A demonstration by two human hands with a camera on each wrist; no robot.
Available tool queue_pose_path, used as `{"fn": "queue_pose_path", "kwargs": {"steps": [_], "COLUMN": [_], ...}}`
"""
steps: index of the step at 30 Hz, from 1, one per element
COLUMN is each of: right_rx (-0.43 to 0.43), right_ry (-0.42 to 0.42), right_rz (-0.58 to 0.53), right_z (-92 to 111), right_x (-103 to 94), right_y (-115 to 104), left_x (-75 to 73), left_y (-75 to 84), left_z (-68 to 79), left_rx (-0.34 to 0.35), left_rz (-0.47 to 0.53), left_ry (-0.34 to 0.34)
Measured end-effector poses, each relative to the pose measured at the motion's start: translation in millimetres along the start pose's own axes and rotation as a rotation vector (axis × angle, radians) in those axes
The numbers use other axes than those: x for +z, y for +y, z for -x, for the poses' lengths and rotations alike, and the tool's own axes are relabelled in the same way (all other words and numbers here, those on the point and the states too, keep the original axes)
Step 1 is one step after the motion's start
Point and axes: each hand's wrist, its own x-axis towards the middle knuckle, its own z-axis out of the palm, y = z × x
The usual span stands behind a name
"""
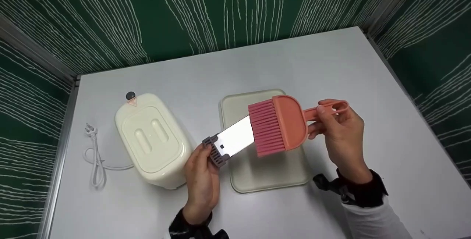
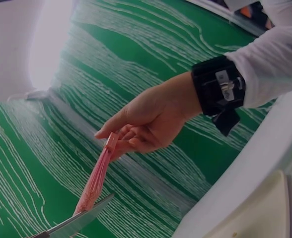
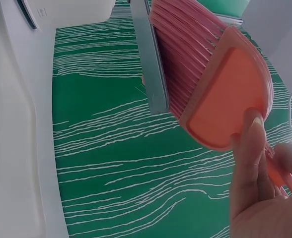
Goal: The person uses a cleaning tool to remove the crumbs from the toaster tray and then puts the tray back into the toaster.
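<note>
My right hand (image 1: pixel 342 136) grips the handle of a small orange-pink hand brush (image 1: pixel 290 121), with its pink bristles (image 1: pixel 266 128) pointing left. In the left hand (image 1: pixel 202 176) is a crumb tray (image 1: pixel 237 136), a flat shiny metal plate with a grey slotted end, pinched at that end. The bristles lie against the far end of the plate in the head view. From the right wrist view, they touch the tray's (image 3: pixel 153 64) face along its edge. Below both hands lies a shallow pale green tray (image 1: pixel 268 180) on the table.
To the left stands a cream toaster (image 1: pixel 154 139) with a lid and a dark knob (image 1: pixel 130 95). Its white cord (image 1: pixel 97 165) and plug (image 1: pixel 90 129) lie beside it on the white table (image 1: pixel 331 70). Green walls (image 1: pixel 169 11) with white streaks enclose the table.
</note>
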Motion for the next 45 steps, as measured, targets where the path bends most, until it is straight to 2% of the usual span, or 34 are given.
{"fn": "queue_pose_path", "kwargs": {"steps": [4,20,33,39,45], "right_rx": [-0.006,-0.019,-0.019,-0.012,-0.041], "right_ry": [0.030,0.084,0.102,0.103,0.105], "right_rz": [0.041,0.069,0.083,0.056,-0.018], "right_z": [-2,-9,-11,-12,-13], "right_x": [-4.0,-15.3,-21.7,-23.4,-26.9], "right_y": [-2,-10,-15,-16,-18], "left_x": [-0.2,-2.2,-0.8,-0.4,-0.5], "left_y": [-0.7,0.6,0.4,1.1,1.2], "left_z": [-0.6,1.2,2.8,3.7,4.4], "left_rx": [0.004,0.015,0.060,0.070,0.080], "left_rz": [0.011,-0.002,0.014,0.022,0.012], "left_ry": [0.001,-0.033,-0.006,0.004,0.002]}}
